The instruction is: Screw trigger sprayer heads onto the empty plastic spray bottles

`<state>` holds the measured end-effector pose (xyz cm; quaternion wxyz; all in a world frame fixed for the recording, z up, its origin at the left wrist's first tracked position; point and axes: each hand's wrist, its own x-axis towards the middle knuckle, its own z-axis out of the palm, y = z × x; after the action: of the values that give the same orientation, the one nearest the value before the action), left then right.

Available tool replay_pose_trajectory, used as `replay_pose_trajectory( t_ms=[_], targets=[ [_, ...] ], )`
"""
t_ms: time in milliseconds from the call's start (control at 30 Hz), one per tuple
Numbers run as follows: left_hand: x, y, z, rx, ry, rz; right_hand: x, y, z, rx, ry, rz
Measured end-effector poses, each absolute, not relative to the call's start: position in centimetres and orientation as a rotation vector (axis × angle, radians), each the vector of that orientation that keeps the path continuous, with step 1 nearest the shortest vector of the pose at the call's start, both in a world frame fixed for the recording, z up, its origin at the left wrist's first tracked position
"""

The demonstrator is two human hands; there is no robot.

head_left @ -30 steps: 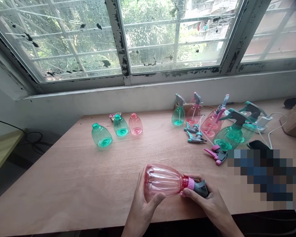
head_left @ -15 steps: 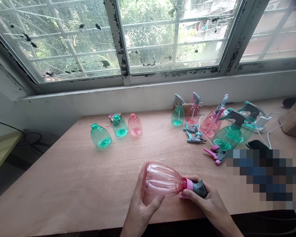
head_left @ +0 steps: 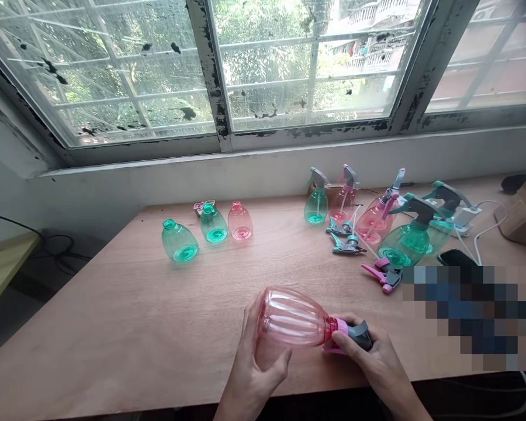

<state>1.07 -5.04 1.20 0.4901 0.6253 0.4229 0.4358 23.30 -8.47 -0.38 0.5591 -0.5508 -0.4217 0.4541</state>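
A clear pink spray bottle (head_left: pixel 293 318) lies sideways in the air over the table's front part, its base to the left. My left hand (head_left: pixel 256 356) cups the base, with the thumb below the bottle's side. At the neck, my right hand (head_left: pixel 372 351) is closed around the pink collar and dark grey spray head (head_left: pixel 360 335). Part of a pink trigger shows beneath the collar. The right fingers behind the head are mostly hidden.
Two green bottles (head_left: pixel 179 242) and a pink bottle (head_left: pixel 240 222) stand headless at the back left. Several bottles with spray heads, including a large green one (head_left: pixel 405 237), stand back right. Loose spray heads (head_left: pixel 347 244) lie before them, near a phone (head_left: pixel 458 257) and white cables.
The pink bottle and spray head have shifted slightly right with my right hand. My left thumb has moved a little away from the bottle's side. Everything else on the table stays put.
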Motion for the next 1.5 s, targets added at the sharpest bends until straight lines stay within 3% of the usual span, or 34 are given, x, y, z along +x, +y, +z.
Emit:
replay_pose_trajectory(
  t_ms=[367, 833, 1500],
  targets=[
    [1.1, -4.6, 1.1, 1.652, 1.121, 1.099, 22.9, -8.3, 0.0, -1.266, -0.925, 1.117],
    [1.5, -3.9, 0.3, 1.267, 0.984, 1.313, 22.9, -8.3, 0.1, -1.28, -0.925, 1.07],
    [1.5, -4.5, 1.5, 1.197, 1.073, 1.195, 23.0, -8.4, -0.6, -1.303, -0.971, 1.077]
  ],
)
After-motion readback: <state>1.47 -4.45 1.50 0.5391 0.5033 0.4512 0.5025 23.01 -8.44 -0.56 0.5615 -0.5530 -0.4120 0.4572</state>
